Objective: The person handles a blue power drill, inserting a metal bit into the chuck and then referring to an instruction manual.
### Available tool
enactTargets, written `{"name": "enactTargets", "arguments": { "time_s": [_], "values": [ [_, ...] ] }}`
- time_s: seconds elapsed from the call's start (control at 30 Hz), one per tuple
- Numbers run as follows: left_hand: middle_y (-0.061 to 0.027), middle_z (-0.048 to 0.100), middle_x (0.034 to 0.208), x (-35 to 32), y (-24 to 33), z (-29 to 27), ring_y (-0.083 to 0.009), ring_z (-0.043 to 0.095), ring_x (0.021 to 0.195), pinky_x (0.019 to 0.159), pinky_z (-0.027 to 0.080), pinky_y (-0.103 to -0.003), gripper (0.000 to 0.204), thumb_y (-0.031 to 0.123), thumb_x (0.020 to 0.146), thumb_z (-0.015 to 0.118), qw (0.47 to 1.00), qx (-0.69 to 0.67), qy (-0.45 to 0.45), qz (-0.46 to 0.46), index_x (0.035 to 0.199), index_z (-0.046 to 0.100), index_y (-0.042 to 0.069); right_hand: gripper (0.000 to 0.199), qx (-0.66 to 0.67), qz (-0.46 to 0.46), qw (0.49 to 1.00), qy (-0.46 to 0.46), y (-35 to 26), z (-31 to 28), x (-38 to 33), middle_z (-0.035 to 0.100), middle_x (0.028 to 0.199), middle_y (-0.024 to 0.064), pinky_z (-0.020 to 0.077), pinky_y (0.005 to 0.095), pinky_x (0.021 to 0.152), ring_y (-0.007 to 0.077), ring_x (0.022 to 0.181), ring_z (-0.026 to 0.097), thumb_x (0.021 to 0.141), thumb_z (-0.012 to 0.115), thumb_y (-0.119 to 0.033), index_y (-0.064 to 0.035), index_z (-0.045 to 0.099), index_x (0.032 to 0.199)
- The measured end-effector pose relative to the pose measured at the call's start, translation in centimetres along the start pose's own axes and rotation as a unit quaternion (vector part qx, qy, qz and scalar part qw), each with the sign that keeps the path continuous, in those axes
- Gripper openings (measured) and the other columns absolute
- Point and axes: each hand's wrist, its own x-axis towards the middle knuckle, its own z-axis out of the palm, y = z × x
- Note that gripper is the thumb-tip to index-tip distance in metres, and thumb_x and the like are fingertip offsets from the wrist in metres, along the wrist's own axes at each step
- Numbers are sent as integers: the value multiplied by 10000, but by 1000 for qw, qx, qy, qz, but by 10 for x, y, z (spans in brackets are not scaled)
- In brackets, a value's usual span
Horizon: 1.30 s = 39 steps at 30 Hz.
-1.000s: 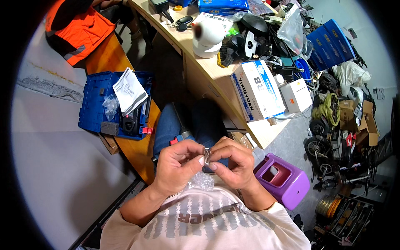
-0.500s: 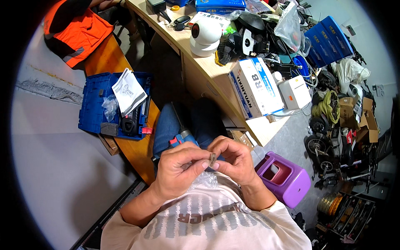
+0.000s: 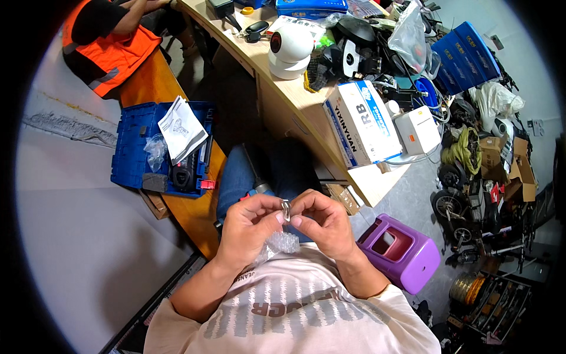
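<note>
A small shiny bent metal piece (image 3: pixel 286 210), looped like a clip, is pinched between both hands above my lap. My left hand (image 3: pixel 250 227) grips its left side with thumb and forefinger; my right hand (image 3: pixel 323 223) has thumb and fingertips on the other side. Crumpled bubble wrap (image 3: pixel 278 244) hangs beneath the left hand, against my shirt. Across my thigh lies a blue and red power drill (image 3: pixel 261 187) with a long dark bit, its body partly hidden by my hands.
To the left, a bench holds a blue tool case (image 3: pixel 132 144) with papers (image 3: pixel 183 131). A cluttered desk (image 3: pixel 303 112) stands ahead, with a white camera (image 3: pixel 290 53) and a carton (image 3: pixel 362 124). At right is a purple stool (image 3: pixel 413 259). A person in an orange vest (image 3: pixel 127 56) sits at upper left.
The metal piece has turned and moved left and slightly up between my fingers, its loop now showing. More bubble wrap is visible under my left hand. At upper left the other person's arm shifted.
</note>
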Motion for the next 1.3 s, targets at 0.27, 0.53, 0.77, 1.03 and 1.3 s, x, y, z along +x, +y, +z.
{"name": "enactTargets", "arguments": {
  "time_s": [0.27,0.53,0.77,1.03,1.3],
  "values": [
    [-46,733,1008,3,-16,1,-85,674,882,802,557,-241,129,14,1001,692,998,36,35,32,1125,692,-22,100,-6,79,996,28,-4,3,0,671,997,39,496,272,851,104,915,618,955,717,-2,19,682,1046],
    [-32,725,1022,6,-26,-1,-77,664,925,864,537,-235,111,2,1010,680,987,128,51,83,1117,682,-26,127,118,134,983,49,8,3,4,715,940,32,499,247,746,75,852,621,967,749,-57,25,717,1059],
    [-39,729,989,19,-34,-6,-82,673,911,829,543,-237,103,-41,990,680,988,84,80,100,1093,681,-28,95,68,92,987,111,15,22,11,728,913,27,510,231,743,66,821,638,955,763,-39,24,727,1016],
    [-43,726,918,26,-35,-19,-71,672,839,753,547,-237,76,-57,966,687,975,150,124,105,1019,648,-19,122,89,134,981,107,33,23,29,715,910,10,496,237,769,73,833,625,935,783,-55,9,741,1030],
    [-111,732,789,31,-39,-24,-138,713,718,645,559,-303,124,56,918,760,937,248,175,175,976,666,-1,104,68,149,975,153,53,27,45,711,877,34,528,271,772,115,816,642,924,800,-67,-12,716,948]
  ]
}}
